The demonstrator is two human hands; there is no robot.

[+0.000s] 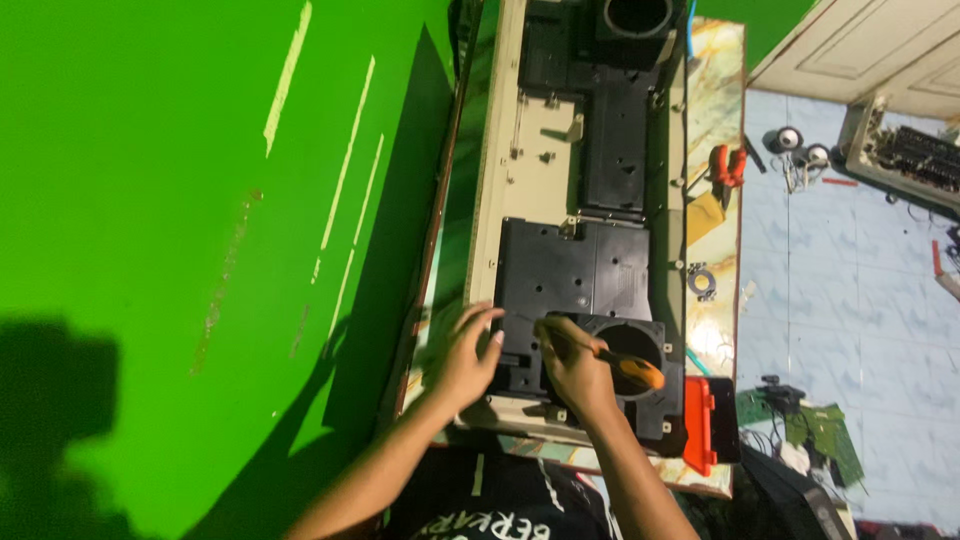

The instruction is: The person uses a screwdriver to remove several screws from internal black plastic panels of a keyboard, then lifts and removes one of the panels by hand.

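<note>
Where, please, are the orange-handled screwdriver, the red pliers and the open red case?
orange-handled screwdriver (pixel 638 372), head view, on its orange handle.
red pliers (pixel 727 165), head view, on the red grips.
open red case (pixel 701 425), head view, on its lid.

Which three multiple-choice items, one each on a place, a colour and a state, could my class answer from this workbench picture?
1. Where does the red-handled pliers lie?
A. on the bench edge, right of the long casing
B. on the green wall
C. in the left hand

2. What colour is the screwdriver handle?
A. blue
B. orange
C. white

3. What is the right hand doing?
A. hanging free
B. resting flat on the floor
C. gripping the screwdriver

Answers: 1 A, the pliers sit beside the casing on the patterned bench top. 2 B, the handle shows orange. 3 C, the fingers close round the tool, while the left hand rests on the black housing.
</note>
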